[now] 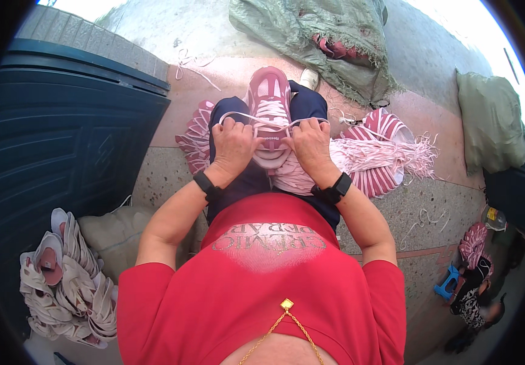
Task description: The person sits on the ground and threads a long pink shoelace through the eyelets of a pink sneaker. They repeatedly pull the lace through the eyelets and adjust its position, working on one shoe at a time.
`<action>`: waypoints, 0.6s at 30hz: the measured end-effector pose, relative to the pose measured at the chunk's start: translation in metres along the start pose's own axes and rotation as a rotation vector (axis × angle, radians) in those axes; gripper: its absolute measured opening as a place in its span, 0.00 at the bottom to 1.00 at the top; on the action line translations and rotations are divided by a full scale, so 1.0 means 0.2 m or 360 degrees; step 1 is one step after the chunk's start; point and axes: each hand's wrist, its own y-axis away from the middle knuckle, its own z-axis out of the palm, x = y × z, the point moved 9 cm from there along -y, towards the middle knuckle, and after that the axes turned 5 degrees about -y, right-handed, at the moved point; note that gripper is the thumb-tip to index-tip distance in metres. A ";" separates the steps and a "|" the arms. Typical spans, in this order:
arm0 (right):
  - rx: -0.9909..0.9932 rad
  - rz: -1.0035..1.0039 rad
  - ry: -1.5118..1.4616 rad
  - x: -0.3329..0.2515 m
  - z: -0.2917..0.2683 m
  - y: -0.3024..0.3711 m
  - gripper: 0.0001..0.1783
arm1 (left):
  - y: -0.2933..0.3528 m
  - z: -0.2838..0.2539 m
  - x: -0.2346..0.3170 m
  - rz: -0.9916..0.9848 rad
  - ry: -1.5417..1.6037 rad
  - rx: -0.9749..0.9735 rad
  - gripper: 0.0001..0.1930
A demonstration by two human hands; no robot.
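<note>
A pink and white sneaker (pixel 268 85) rests on my lap between my knees, toe pointing away from me. Its white lace (pixel 270 109) runs crosswise through the upper eyelets. At the left side of the shoe's tongue, my left hand (pixel 236 146) is closed on one length of the shoelace. My right hand (pixel 309 145) pinches the other length on the right side, so the lace stretches between both hands. A thick bundle of pale pink laces (pixel 366 155) lies across my right thigh, over striped pink and white shoe pieces (pixel 390 131). More pink shoe pieces (pixel 194 137) sit beyond my left leg.
A torn green woven sack (pixel 311 42) lies ahead, a fuller sack (pixel 490 121) at right. A dark blue door (pixel 62 121) stands at left, above piled white shoe pieces (pixel 71 286). Another person (pixel 475 307) is at lower right near a blue stool (pixel 447 283).
</note>
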 end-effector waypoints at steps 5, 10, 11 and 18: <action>-0.0005 0.0078 -0.0530 0.15 0.11 0.01 0.06 | 0.01 0.05 -0.05 0.0029 0.0222 0.0092 0.06; 0.0074 -0.0287 -0.0489 0.05 0.05 0.03 0.05 | 0.02 0.03 0.06 0.0464 -0.0045 0.0027 0.06; 0.0016 -0.0357 -0.0308 0.01 0.05 0.01 0.05 | 0.01 0.03 0.07 0.0524 -0.0124 -0.0023 0.07; 0.0152 -0.0185 -0.0448 0.00 -0.02 -0.06 0.03 | -0.05 -0.04 0.03 0.0348 0.0511 0.0197 0.04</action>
